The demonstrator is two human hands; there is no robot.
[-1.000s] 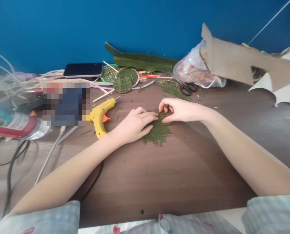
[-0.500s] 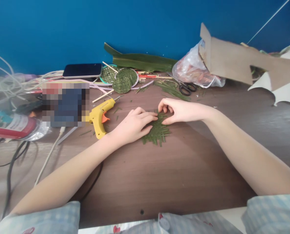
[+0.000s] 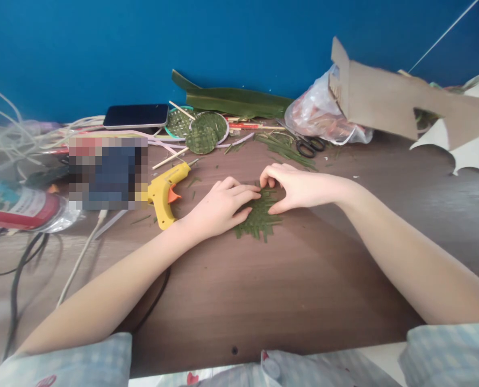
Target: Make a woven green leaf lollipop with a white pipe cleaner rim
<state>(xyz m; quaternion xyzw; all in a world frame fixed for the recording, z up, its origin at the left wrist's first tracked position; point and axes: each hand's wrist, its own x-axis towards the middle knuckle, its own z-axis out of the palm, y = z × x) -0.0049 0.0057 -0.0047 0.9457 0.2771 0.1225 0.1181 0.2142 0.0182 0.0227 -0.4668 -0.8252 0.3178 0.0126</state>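
Note:
A small mat of woven green leaf strips (image 3: 259, 217) lies flat on the brown table, with loose strip ends sticking out around its edge. My left hand (image 3: 227, 207) rests on its left side, fingers stretched out across the weave. On the opposite side, my right hand (image 3: 290, 188) arches over the mat's edge. Its thumb and fingertips touch the strips at the right and upper edge, with a gap between thumb and fingers. Part of the weave is hidden under both hands.
Left of my hands lies a yellow glue gun (image 3: 167, 193). Behind are round woven leaf pieces (image 3: 202, 138), a long green leaf (image 3: 235, 102), scissors (image 3: 309, 146) and cut strips (image 3: 283, 150). A phone (image 3: 136, 116) and cables lie back left; cardboard (image 3: 384, 99) stands right.
My right hand has shifted slightly, its thumb a little lower along the mat's right edge. The left hand stays in place on the weave.

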